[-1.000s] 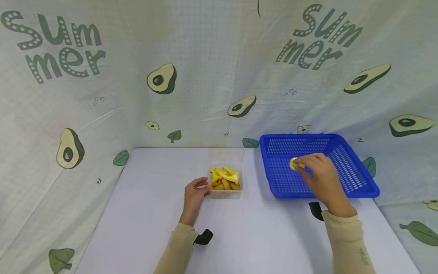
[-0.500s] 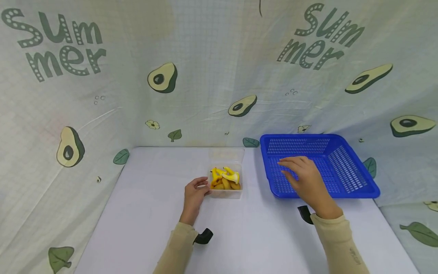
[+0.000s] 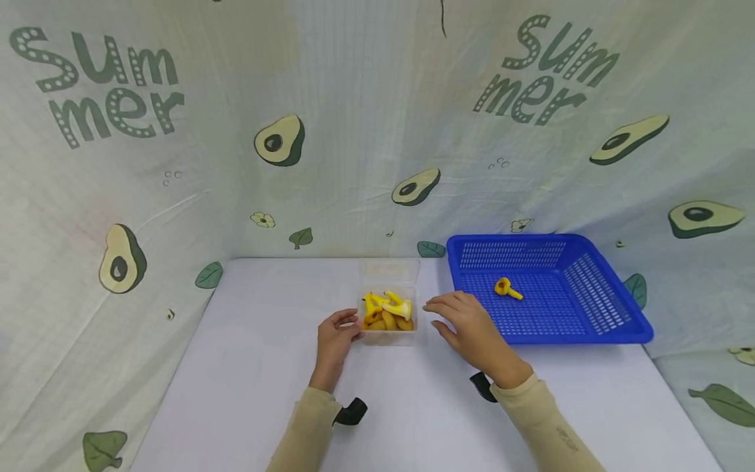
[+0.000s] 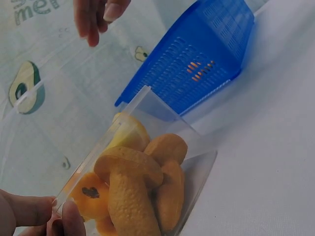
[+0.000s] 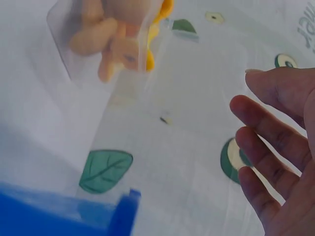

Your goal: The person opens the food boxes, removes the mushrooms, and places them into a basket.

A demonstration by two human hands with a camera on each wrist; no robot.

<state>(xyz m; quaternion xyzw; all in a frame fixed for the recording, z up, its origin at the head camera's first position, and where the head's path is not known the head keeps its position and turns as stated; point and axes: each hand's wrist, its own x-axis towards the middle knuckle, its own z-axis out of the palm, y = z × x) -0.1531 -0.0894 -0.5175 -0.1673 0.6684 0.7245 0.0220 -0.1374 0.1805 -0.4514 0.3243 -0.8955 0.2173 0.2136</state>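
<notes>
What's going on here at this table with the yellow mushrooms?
A person sits at a white table. Their left hand holds the side of a clear plastic box filled with yellow toy mushrooms. The right hand, open and holding nothing, hovers between that box and a blue basket. One yellow mushroom lies alone in the basket.

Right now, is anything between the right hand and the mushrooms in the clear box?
Nothing visible. The right hand hovers open beside the clear box, whose top is open, and the mushrooms lie exposed.
</notes>
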